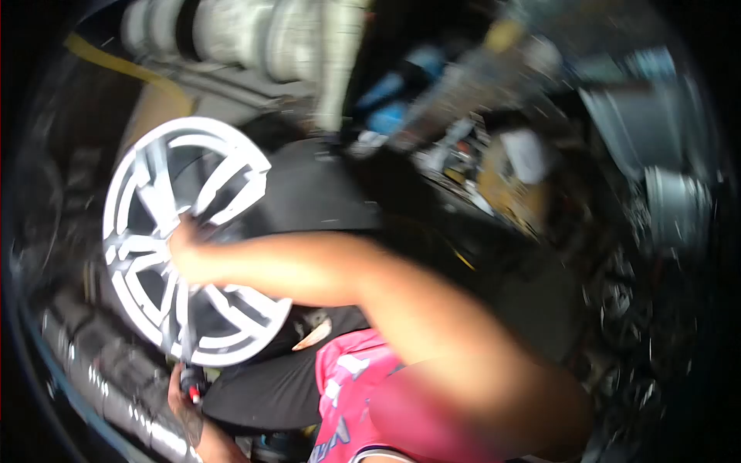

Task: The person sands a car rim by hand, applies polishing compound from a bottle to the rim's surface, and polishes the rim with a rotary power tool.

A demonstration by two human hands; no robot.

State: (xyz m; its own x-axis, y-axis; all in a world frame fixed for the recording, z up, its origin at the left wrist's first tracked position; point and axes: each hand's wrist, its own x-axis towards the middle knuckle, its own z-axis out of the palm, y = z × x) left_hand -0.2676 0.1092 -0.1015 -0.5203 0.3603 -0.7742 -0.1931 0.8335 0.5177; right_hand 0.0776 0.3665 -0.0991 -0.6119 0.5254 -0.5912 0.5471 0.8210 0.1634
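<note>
A silver alloy wheel rim [248, 292] with several double spokes stands at the left, its face toward the camera. My right hand [187, 251] is at its hub, the arm stretched across from the lower right; its fingers are blurred and partly hidden. Below the rim's lower edge, my left hand [179, 391] is wrapped round a dark tool [193, 378] with a red part. The tool's tip lies close to the rim's edge; whether they touch is unclear.
White cylindrical shapes [255, 35] lie at the top left. Dark, shiny rounded objects [100, 370] line the lower left. Assorted parts and a brown box [513, 189] are at the upper right, with more wheel rims [679, 207] along the right side.
</note>
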